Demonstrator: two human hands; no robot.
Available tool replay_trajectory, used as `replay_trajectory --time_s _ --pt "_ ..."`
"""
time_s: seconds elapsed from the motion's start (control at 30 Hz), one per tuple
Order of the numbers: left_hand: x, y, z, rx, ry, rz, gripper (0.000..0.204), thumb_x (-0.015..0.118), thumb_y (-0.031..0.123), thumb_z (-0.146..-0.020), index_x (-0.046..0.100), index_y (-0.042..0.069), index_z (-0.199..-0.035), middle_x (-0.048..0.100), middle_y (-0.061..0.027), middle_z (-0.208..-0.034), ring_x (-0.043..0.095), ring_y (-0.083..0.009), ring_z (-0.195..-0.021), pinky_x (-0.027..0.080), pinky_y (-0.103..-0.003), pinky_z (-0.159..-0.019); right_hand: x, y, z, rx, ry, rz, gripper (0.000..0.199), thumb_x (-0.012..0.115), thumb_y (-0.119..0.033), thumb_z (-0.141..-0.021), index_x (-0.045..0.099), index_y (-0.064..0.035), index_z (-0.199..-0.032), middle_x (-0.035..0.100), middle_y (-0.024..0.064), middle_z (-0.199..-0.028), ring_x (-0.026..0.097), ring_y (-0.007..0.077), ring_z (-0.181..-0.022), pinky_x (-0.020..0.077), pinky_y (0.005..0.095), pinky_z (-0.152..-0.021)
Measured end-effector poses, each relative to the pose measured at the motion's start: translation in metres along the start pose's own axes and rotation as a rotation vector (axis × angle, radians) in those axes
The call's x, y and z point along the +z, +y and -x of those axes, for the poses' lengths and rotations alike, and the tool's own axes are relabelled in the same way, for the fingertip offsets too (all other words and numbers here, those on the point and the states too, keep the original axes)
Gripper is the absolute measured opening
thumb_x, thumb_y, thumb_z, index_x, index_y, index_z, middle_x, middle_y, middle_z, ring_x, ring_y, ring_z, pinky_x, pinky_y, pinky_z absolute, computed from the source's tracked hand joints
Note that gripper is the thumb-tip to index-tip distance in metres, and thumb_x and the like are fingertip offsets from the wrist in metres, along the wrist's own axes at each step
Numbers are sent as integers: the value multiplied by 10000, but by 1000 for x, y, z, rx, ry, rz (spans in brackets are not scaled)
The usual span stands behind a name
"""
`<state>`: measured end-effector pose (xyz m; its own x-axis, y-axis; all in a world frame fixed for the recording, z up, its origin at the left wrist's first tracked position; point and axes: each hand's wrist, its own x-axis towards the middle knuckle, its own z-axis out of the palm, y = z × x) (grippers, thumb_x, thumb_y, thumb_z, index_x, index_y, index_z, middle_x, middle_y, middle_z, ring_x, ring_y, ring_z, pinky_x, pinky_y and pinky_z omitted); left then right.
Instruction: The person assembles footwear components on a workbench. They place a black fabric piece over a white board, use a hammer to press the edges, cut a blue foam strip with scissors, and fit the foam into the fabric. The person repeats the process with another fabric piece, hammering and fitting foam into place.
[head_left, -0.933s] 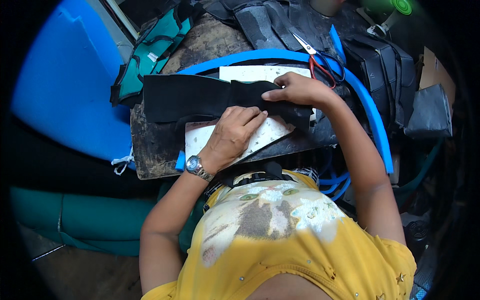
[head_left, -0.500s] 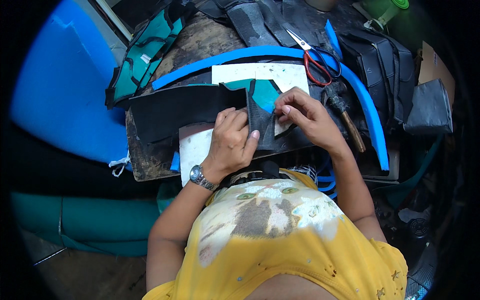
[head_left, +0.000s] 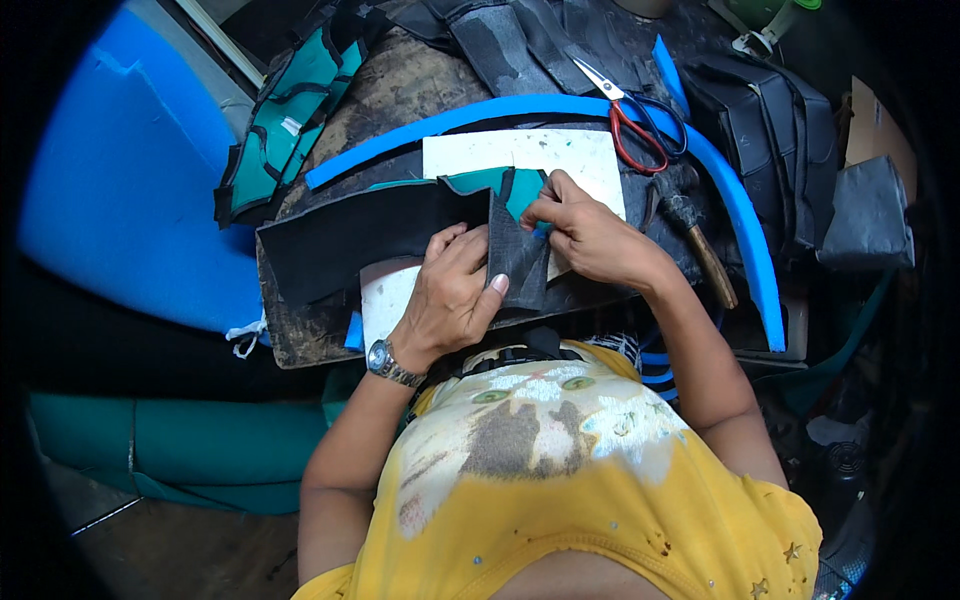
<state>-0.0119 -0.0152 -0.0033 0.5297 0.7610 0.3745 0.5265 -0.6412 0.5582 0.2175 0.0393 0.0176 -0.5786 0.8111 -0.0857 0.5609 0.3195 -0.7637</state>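
Note:
A long black fabric piece (head_left: 350, 235) lies across a worn work board (head_left: 310, 335), its right end folded back to show a teal underside (head_left: 518, 190). My left hand (head_left: 450, 295) presses down on the folded black flap (head_left: 518, 255), thumb along its lower edge. My right hand (head_left: 585, 235) pinches the fold's upper right edge over the teal part. A white sheet (head_left: 520, 155) lies beneath the fabric.
Red-handled scissors (head_left: 630, 115) and a hammer (head_left: 695, 235) lie right of the white sheet. A curved blue foam strip (head_left: 745, 230) arcs around the board. Black bag parts (head_left: 770, 130) are piled behind, a teal-and-black piece (head_left: 290, 110) at upper left, a blue foam slab (head_left: 120, 200) at left.
The right end of the black fabric has been folded back toward me, exposing the teal side. Both hands shifted from pressing it flat to holding the fold.

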Motion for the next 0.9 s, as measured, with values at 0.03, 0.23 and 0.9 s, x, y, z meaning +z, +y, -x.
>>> replay_trajectory --time_s 0.03,0.23,0.9 --pt "-1 0 0 -17 -6 19 285 540 172 -930 683 -39 -1059 615 -219 -1206 583 -380 -1138 374 -525 -1066 -2 -1 -1 3 -26 19 330 534 58 -826 649 -27 -1123 485 168 -1129 558 328 -1079 453 403 -953" --pt "-9 5 -17 -136 62 106 267 474 161 -980 632 -29 -879 620 -190 -887 602 -385 -912 427 -493 -904 -9 -6 5 -148 -80 160 454 645 -56 -778 560 52 -1210 485 204 -1151 543 380 -1103 457 442 -974" --pt "14 0 -12 24 36 -231 407 600 42 -873 639 53 -1277 651 -88 -1179 625 -230 -1105 400 -426 -986 -5 9 -26 468 162 -190 458 604 -371 -928 694 70 -846 631 182 -641 635 257 -587 509 389 -622"
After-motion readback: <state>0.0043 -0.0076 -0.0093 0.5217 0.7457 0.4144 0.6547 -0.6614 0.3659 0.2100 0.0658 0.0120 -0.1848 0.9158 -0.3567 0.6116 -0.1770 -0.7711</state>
